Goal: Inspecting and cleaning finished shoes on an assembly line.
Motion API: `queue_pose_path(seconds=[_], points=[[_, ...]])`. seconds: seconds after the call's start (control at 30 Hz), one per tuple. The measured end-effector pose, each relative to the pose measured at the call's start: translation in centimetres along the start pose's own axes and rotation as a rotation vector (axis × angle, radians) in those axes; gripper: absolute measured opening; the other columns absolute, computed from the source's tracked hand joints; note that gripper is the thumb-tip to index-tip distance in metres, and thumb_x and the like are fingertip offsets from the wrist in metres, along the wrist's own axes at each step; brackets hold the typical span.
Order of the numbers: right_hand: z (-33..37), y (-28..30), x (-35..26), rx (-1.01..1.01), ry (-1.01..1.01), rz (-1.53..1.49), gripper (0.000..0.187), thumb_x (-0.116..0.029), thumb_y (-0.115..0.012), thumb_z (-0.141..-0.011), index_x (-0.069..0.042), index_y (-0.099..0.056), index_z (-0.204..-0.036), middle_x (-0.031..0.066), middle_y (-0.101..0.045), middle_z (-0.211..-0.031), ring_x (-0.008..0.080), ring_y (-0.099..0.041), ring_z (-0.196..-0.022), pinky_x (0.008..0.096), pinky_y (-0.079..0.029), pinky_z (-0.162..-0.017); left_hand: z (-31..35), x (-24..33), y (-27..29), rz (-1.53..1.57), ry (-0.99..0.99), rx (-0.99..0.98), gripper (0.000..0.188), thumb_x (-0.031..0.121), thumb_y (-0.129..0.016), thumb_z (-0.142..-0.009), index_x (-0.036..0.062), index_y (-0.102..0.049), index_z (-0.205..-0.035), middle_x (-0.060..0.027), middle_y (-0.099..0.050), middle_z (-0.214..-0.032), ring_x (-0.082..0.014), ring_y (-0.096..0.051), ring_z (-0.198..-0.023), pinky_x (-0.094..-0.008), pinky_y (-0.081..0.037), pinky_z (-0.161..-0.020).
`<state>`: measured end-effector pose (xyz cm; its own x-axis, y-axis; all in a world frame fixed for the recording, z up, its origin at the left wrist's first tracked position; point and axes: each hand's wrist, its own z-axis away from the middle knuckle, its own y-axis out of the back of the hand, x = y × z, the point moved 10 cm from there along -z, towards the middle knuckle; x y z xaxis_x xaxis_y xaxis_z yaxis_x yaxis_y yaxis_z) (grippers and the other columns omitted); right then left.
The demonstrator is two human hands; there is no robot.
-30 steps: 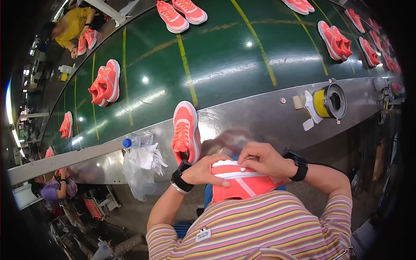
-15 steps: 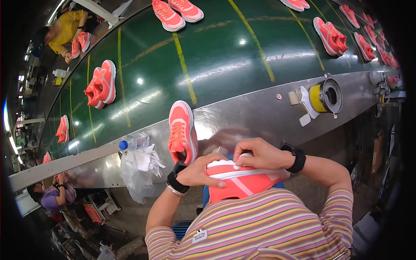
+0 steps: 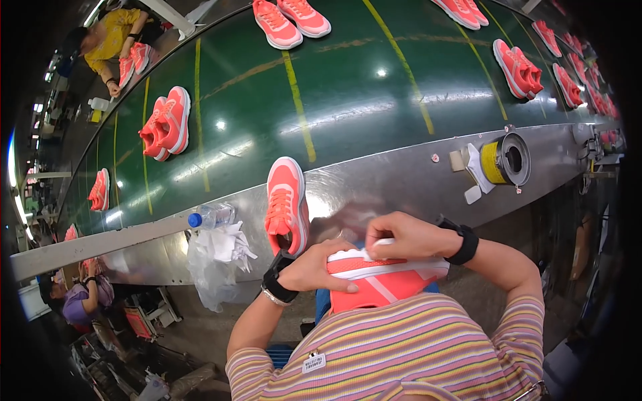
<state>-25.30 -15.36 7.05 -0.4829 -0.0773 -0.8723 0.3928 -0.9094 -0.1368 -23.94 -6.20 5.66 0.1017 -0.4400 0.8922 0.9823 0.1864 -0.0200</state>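
A coral sneaker (image 3: 384,289) with a white sole lies on its side against my body, its sole turned up and away from me. My left hand (image 3: 316,266) is closed around one end of it, thumb on the upper. My right hand (image 3: 409,238) pinches a small white wad (image 3: 382,242), perhaps cloth or paper, and presses it at the edge of the sole. Beyond my left hand another coral sneaker (image 3: 286,206) rests upright across the metal ledge and the green belt's edge, toe pointing away.
Pairs of coral sneakers (image 3: 167,123) ride the green conveyor belt (image 3: 247,127). On the metal ledge (image 3: 374,174) stand a tin with a yellow band (image 3: 493,162) and white scraps (image 3: 473,194). At left are a blue-capped bottle (image 3: 217,216), crumpled white paper (image 3: 227,244) and a metal rail (image 3: 100,247). Two other people work at left.
My view has shifted slightly, so most things sit a little differently in it. Both hands keep their grip on the sneaker and the white wad; my right hand has moved only slightly along the sole.
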Motion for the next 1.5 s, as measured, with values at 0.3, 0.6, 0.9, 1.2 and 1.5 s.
queue_pose_path(seconds=[0.3,0.6,0.9,1.2,1.5], points=[[15.2,16.7,7.8,0.886,0.200,-0.554,0.012,-0.008,-0.059,-0.083,0.000,-0.056,-0.092,0.0025,-0.059,-0.083,0.0072,-0.055,-0.077,0.0225,-0.045,-0.070,0.4,-0.3,1.2,0.131,0.001,0.078,0.063,0.015,-0.081,-0.057,0.0001,-0.052,-0.111,-0.0062,-0.053,-0.104,-0.0139,-0.050,-0.099,-0.0277,-0.039,-0.087],[31.0,31.3,15.1,1.638,-0.279,0.384,0.009,-0.007,-0.062,-0.070,-0.001,-0.061,-0.077,0.0124,-0.062,-0.071,0.0252,-0.062,-0.072,0.0347,-0.048,-0.066,-3.1,1.4,-0.3,0.061,0.062,0.032,0.060,0.015,-0.079,-0.057,-0.0021,-0.054,-0.109,-0.0076,-0.056,-0.105,-0.0141,-0.053,-0.098,-0.0272,-0.041,-0.086],[27.7,32.9,16.0,1.501,-0.324,0.663,0.007,-0.005,-0.057,-0.069,-0.004,-0.061,-0.074,0.0171,-0.061,-0.075,0.0353,-0.059,-0.077,0.0403,-0.047,-0.070,-2.9,1.2,-0.6,0.109,0.128,0.093,0.061,0.015,-0.080,-0.058,-0.0014,-0.053,-0.110,-0.0076,-0.056,-0.105,-0.0138,-0.053,-0.098,-0.0276,-0.041,-0.086],[31.8,29.2,10.2,1.578,0.009,0.481,0.013,-0.003,-0.055,-0.077,-0.001,-0.060,-0.089,0.0079,-0.062,-0.080,0.0137,-0.058,-0.075,0.0273,-0.046,-0.068,-6.5,4.0,-1.5,-0.012,-0.023,-0.033,0.060,0.026,-0.078,-0.062,0.0022,-0.051,-0.110,-0.0087,-0.056,-0.101,-0.0179,-0.053,-0.096,-0.0288,-0.042,-0.083],[9.7,7.2,-2.7,0.348,0.378,0.294,0.016,-0.003,-0.057,-0.076,-0.004,-0.063,-0.092,0.0083,-0.059,-0.084,0.0190,-0.057,-0.075,0.0280,-0.044,-0.066,-4.8,1.8,-1.8,0.167,0.084,-0.070,0.064,0.018,-0.080,-0.059,0.0019,-0.050,-0.114,-0.0047,-0.055,-0.103,-0.0121,-0.052,-0.098,-0.0259,-0.041,-0.085]])
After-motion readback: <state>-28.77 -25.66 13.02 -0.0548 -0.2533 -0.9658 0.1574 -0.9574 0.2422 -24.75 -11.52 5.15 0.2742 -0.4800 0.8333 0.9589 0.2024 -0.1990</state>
